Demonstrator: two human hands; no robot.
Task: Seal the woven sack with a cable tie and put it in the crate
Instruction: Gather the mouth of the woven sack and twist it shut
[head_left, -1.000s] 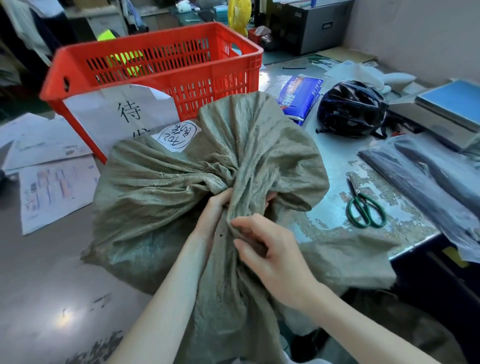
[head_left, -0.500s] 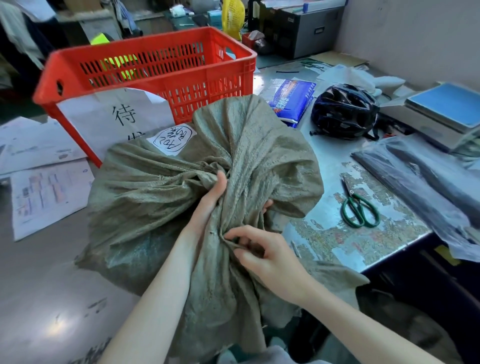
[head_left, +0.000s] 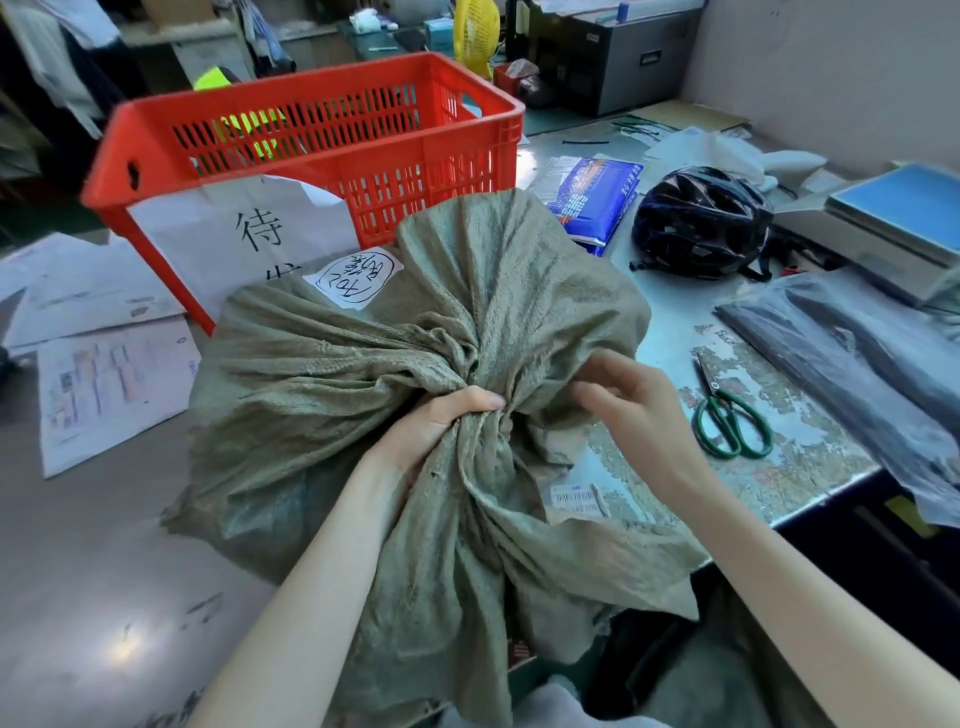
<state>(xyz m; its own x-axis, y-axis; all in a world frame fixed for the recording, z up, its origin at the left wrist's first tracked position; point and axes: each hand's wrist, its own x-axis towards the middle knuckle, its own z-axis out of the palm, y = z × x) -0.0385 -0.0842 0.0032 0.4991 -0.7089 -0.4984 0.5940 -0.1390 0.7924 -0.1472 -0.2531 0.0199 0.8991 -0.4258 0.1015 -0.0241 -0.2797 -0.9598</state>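
On the metal table (head_left: 670, 332) lies one woven sack (head_left: 332, 395), just before one red crate (head_left: 317, 135), its loose mouth hanging over the near edge. Left hand (head_left: 441, 421) clamps the gathered neck; right hand (head_left: 639, 410), fingers apart, touches the cloth beside it. One pair of scissors (head_left: 727, 415) lies to the right, apart.

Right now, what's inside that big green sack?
Can't tell. The woven sack looks full, but the left hand squeezes its neck shut, so the cloth hides everything. Only a white label shows outside.
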